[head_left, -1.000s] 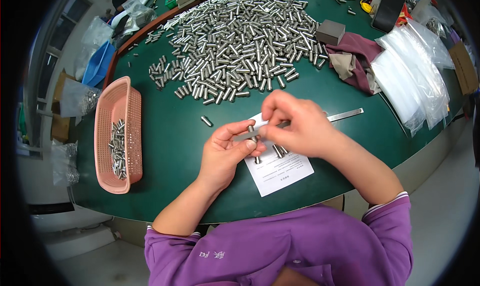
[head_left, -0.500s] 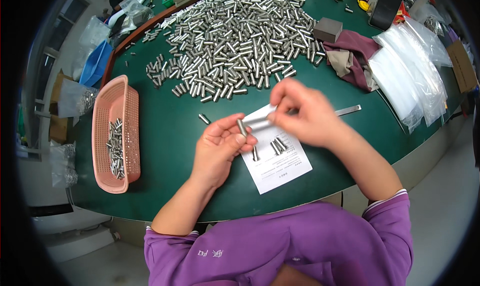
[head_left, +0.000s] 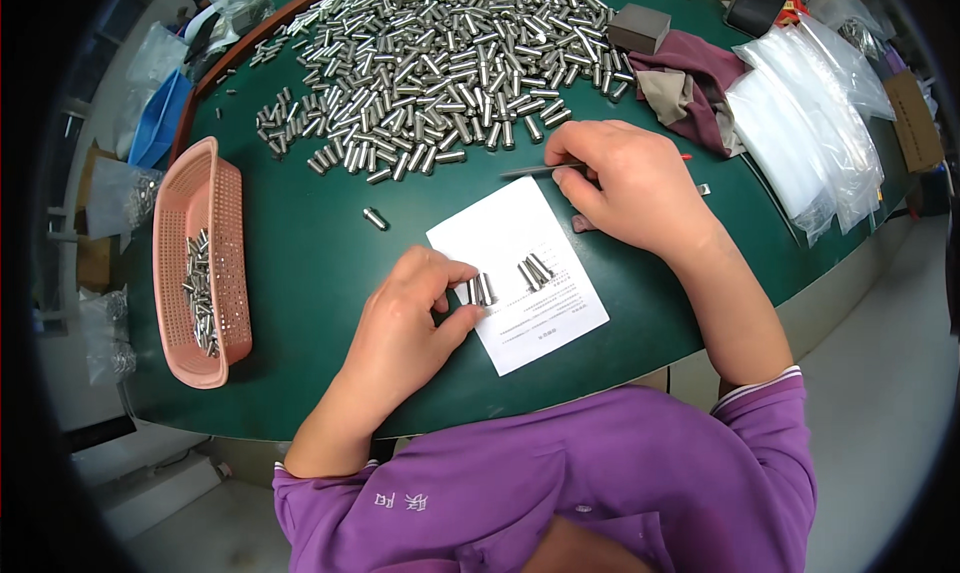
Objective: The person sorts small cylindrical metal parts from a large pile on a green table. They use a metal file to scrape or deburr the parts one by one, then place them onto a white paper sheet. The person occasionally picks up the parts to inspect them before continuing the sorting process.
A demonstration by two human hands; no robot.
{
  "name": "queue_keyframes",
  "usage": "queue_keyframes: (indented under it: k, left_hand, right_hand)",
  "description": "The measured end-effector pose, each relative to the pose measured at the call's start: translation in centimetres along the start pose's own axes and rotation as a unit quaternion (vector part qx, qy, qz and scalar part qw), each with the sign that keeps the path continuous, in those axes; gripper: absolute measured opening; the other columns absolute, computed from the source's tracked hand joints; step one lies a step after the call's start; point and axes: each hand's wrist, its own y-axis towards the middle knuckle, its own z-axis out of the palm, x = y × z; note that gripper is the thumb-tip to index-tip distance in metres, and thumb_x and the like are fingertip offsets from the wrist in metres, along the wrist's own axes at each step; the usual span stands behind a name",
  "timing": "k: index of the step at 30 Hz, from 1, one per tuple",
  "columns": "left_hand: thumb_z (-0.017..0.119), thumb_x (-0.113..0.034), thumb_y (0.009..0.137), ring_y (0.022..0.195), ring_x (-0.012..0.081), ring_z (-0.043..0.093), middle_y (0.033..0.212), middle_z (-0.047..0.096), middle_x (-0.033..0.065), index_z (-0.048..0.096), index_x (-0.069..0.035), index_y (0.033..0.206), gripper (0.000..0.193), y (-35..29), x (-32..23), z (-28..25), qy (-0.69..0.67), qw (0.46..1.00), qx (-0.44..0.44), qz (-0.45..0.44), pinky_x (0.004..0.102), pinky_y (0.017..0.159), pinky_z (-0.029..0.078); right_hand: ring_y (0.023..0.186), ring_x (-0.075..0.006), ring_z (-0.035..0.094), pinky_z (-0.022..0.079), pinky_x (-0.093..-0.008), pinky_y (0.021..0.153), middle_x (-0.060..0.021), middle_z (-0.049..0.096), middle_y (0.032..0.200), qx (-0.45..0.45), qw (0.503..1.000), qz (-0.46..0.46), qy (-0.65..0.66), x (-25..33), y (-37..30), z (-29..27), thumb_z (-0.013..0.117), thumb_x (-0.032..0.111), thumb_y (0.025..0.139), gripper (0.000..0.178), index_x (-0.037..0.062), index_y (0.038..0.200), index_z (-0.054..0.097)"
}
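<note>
My left hand (head_left: 405,308) is at the left edge of a printed white sheet (head_left: 550,338). Its thumb and index finger close around a headed steel pin (head_left: 487,289), which stands on the paper beside another pin. A small group of similar pins (head_left: 535,271) rests further right on the same sheet. My right hand (head_left: 635,188) grips a slim, pointed grey tool (head_left: 525,172), which looks like a needle file; a red end shows past the hand. Below that hand lies a small reddish-brown piece (head_left: 583,223), partly covered.
A large heap of steel pins (head_left: 440,73) covers the far table. One loose pin (head_left: 375,219) lies left of the sheet. At left stands a pink basket (head_left: 238,273) holding pins. A grey block (head_left: 640,28), maroon cloth (head_left: 700,58) and clear plastic bags (head_left: 800,123) are at right.
My left hand has lowered its pin onto the paper. The right hand has drawn the tool away from the pin, to the right. The whole view has shifted slightly.
</note>
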Motion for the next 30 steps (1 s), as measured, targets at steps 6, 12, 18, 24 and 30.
queue_keyframes:
  k: [6, 12, 18, 24, 30]
  left_hand:
    - [0.074, 0.003, 0.069, 0.074, 0.0136, 0.051, 0.100, 0.055, 0.0059, 0.061, -0.003, 0.110, 0.044, -0.1, -0.2, 1.3, -0.036, 0.999, -0.010, 0.038, 0.0261, 0.065, 0.046]
    - [0.075, 0.004, 0.068, 0.077, 0.0144, 0.053, 0.104, 0.056, 0.0070, 0.055, -0.002, 0.122, 0.058, 0.1, 0.0, 2.2, -0.054, 0.996, -0.016, 0.070, 0.0265, 0.066, 0.047]
    - [0.073, -0.001, 0.072, 0.076, 0.0194, 0.055, 0.106, 0.055, 0.0106, 0.046, -0.004, 0.131, 0.065, 0.1, 0.0, 2.1, -0.043, 0.996, -0.010, 0.075, 0.0310, 0.068, 0.049]
    - [0.075, -0.005, 0.070, 0.075, 0.0198, 0.055, 0.105, 0.056, 0.0092, 0.041, -0.005, 0.135, 0.073, 0.0, -0.2, 1.4, -0.008, 0.999, -0.001, 0.044, 0.0321, 0.068, 0.049]
    - [0.078, -0.005, 0.065, 0.072, 0.0161, 0.052, 0.102, 0.057, 0.0048, 0.041, -0.007, 0.136, 0.080, -0.1, -0.3, 1.0, 0.023, 1.000, -0.005, 0.018, 0.0292, 0.063, 0.047]
  right_hand:
    - [0.093, -0.0254, 0.054, 0.043, -0.0376, 0.081, -0.0050, 0.057, 0.091, 0.019, 0.996, -0.085, 0.020, 0.3, -0.3, -0.6, 0.063, 0.008, 0.071, 0.007, 0.0087, 0.076, 0.060]
    - [0.097, -0.0238, 0.050, 0.037, -0.0364, 0.089, -0.0030, 0.053, 0.093, 0.176, 0.974, -0.110, 0.089, 1.0, -0.9, -1.2, 0.071, 0.009, 0.063, 0.015, 0.0114, 0.075, 0.063]
    - [0.097, -0.0229, 0.050, 0.037, -0.0365, 0.088, -0.0024, 0.053, 0.093, 0.200, 0.966, -0.129, 0.098, 1.1, -0.9, -0.8, 0.072, 0.011, 0.062, 0.014, 0.0121, 0.074, 0.064]
    - [0.098, -0.0231, 0.050, 0.037, -0.0369, 0.088, -0.0022, 0.053, 0.093, 0.200, 0.964, -0.140, 0.109, 1.3, -0.9, -0.3, 0.072, 0.011, 0.062, 0.016, 0.0126, 0.076, 0.064]
    - [0.099, -0.0232, 0.050, 0.036, -0.0368, 0.088, -0.0024, 0.052, 0.094, 0.200, 0.961, -0.151, 0.116, 1.7, -1.0, 0.1, 0.074, 0.013, 0.063, 0.018, 0.0132, 0.079, 0.065]
